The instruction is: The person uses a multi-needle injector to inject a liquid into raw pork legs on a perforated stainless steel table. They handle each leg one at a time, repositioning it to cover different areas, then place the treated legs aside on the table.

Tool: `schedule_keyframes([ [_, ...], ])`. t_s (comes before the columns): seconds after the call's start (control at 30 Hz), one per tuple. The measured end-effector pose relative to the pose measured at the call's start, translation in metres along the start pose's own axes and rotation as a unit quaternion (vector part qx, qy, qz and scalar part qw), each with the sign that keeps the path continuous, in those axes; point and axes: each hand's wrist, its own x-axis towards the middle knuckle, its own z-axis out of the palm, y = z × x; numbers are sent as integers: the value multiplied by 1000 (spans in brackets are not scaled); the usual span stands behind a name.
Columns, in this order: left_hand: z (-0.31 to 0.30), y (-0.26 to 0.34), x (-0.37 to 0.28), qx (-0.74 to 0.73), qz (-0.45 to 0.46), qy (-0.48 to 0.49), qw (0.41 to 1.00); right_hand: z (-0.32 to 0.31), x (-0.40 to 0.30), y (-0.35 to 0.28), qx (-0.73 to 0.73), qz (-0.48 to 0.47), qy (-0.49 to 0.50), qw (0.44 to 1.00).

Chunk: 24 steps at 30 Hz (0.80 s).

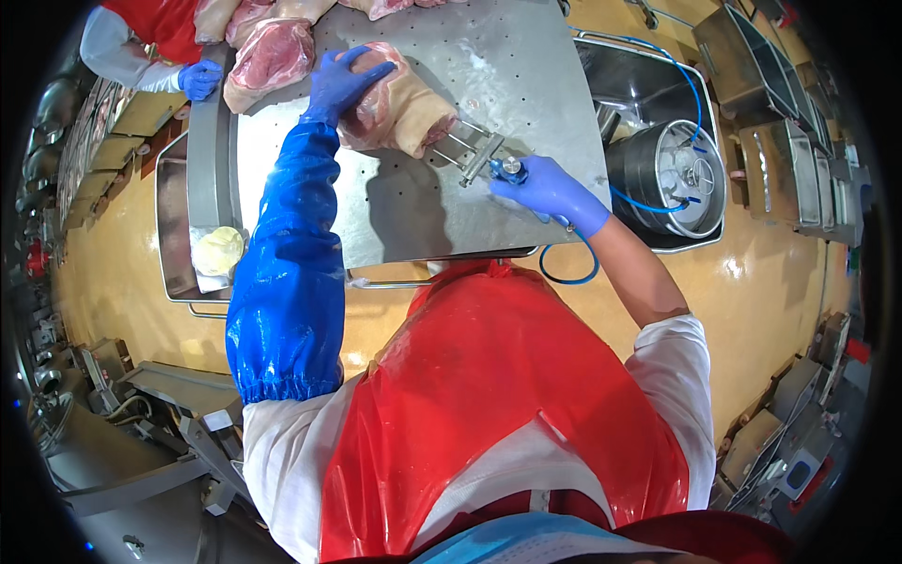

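Observation:
My left hand [345, 79], in a blue glove, presses on the upper left side of a raw, skin-on meat leg [405, 106]. In my right hand [553, 189], also gloved, is the handle of a brine injector [486, 158] with a metal needle head. Its needles point at the cut shank end of the leg, and their tips seem to be in the meat. A thin blue hose [595, 262] hangs near my right wrist. The leg lies on a perforated steel table [486, 211].
More raw meat cuts [271, 60] lie at the table's upper left, beside a co-worker's gloved hand [201, 79]. A metal keg [666, 176] with blue hoses stands in a steel tub [712, 92] at the right. Another tub [169, 233] is at the left.

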Motion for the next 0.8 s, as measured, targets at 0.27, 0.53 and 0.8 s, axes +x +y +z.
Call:
schedule_keyframes([
  [0.27, 66, 116, -121, -197, 382, -53, 901, -2, -6, 25, 148, 168, -132, 966],
  [0.53, 91, 113, -145, -220, 380, -40, 897, 5, -15, 11, 105, 171, -104, 974],
  [0.8, 85, 117, -143, -208, 423, 52, 881, 0, -16, 2, 62, 165, -90, 980],
])
